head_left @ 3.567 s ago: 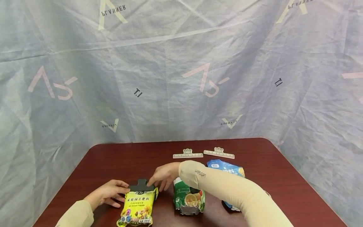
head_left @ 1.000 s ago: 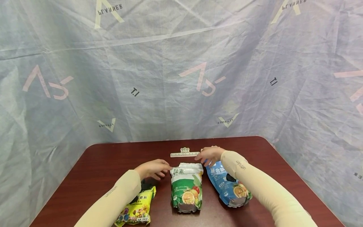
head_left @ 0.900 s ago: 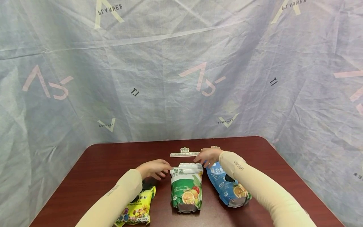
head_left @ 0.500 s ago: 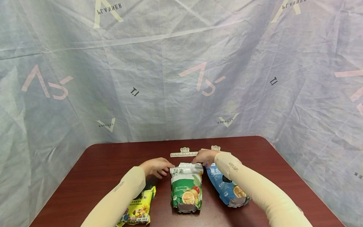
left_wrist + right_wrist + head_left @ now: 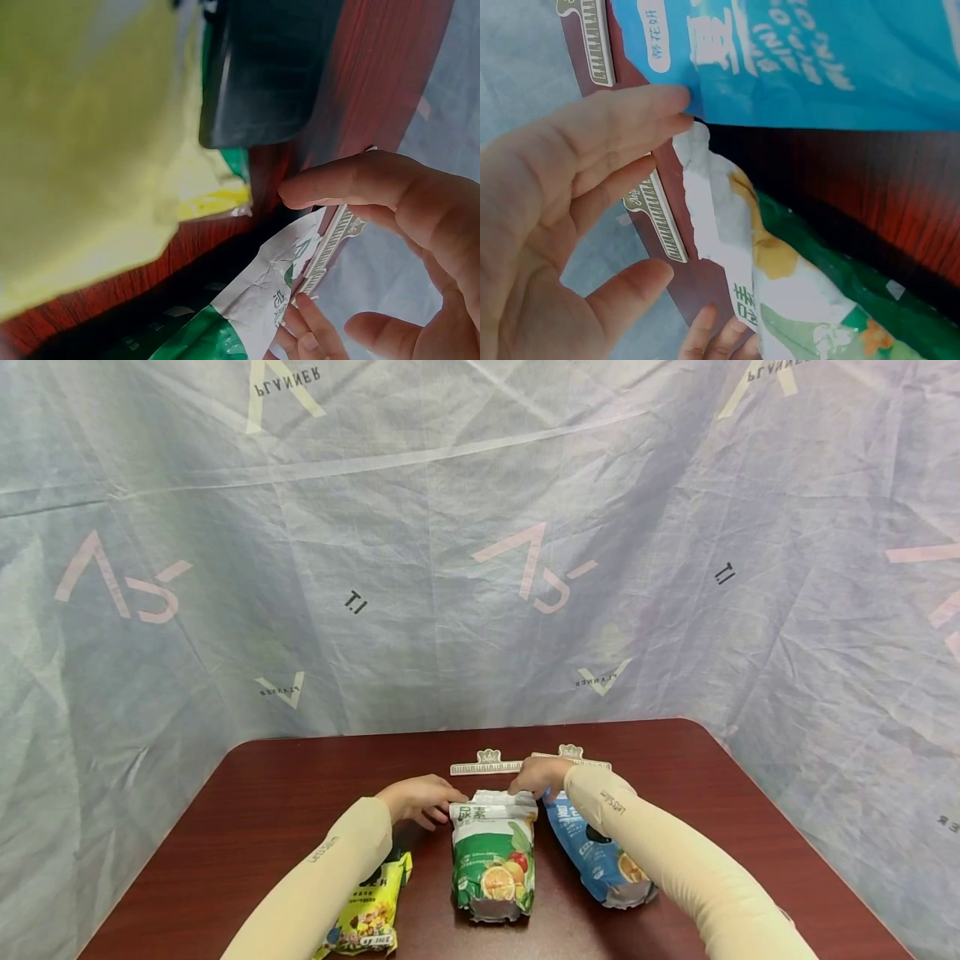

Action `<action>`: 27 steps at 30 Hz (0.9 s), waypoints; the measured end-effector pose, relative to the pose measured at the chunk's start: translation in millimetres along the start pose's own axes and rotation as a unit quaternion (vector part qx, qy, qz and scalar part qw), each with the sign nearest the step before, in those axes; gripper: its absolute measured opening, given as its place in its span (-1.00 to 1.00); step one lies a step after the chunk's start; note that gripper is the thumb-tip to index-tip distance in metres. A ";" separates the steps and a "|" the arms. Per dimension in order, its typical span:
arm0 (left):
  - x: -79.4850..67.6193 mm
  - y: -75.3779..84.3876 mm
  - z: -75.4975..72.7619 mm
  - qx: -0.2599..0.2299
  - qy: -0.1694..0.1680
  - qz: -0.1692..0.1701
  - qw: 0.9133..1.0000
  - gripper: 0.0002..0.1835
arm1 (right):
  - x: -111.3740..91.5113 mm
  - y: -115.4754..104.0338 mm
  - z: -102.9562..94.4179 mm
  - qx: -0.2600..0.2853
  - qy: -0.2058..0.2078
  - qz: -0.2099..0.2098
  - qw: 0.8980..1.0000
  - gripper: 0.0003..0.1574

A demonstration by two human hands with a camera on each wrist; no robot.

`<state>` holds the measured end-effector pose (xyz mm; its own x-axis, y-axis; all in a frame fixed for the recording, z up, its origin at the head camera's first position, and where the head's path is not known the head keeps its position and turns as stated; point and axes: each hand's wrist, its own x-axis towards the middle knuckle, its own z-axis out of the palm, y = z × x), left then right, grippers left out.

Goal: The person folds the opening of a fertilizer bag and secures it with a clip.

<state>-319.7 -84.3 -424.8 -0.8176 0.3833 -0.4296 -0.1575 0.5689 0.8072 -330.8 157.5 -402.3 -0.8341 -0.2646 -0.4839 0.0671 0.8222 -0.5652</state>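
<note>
A green-and-white pouch [image 5: 493, 860] with printed fruit lies in the middle of the table, its white top edge facing away. My left hand [image 5: 422, 799] is at the pouch's top left corner, fingers spread and gently bent. At the top right corner is my right hand [image 5: 542, 775]; in the right wrist view its fingertips [image 5: 676, 101] touch or nearly touch the white edge [image 5: 697, 165], while the thumb stands apart. Under my left forearm lies a yellow pouch [image 5: 371, 910] with a black clip [image 5: 262, 75] on its top. A blue pouch [image 5: 588, 852] lies right, partly behind my right arm.
Two ruler-marked sealing clips lie behind the pouches: the left clip [image 5: 487, 764] and the right clip [image 5: 572, 755], partly covered by my right hand. The dark red table [image 5: 300, 785] ends at a hanging grey cloth [image 5: 435, 677].
Both hands have left the yellow pouch and its black clip and come to the green-and-white pouch. Over the last second they have drawn closer together at its top corners. The pouch stays put.
</note>
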 end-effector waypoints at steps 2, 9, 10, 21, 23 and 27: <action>0.6 -0.9 -0.4 0.000 0.000 0.001 1.000 -0.45 | 1.8 1.7 -0.6 0.006 0.007 0.000 1.000 -0.50; 2.7 -2.5 -0.5 -0.007 0.007 -0.002 1.000 -0.49 | 7.1 7.4 -4.2 0.039 0.020 -0.006 0.999 -0.48; 3.1 -2.7 -0.6 -0.009 0.008 -0.003 1.000 -0.49 | 6.9 8.0 -4.7 0.044 0.021 -0.007 0.999 -0.48; 4.8 -4.3 -3.6 -0.059 0.013 -0.013 0.998 -0.47 | 7.1 11.8 -6.7 0.067 0.028 -0.029 0.997 -0.55; 4.5 -3.2 -4.1 -0.063 0.013 -0.015 0.998 -0.47 | 7.9 12.7 -6.6 0.070 0.031 -0.031 0.997 -0.55; 4.5 -0.7 -5.3 -0.068 0.012 -0.017 0.997 -0.44 | 8.6 13.3 -6.9 0.066 0.036 -0.035 0.997 -0.54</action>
<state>-326.2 -86.7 -425.1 -0.8230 0.3472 -0.4497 -0.2581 0.4767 0.8404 -340.9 169.6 -409.4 -0.8762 -0.2776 -0.3939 0.0753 0.7285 -0.6809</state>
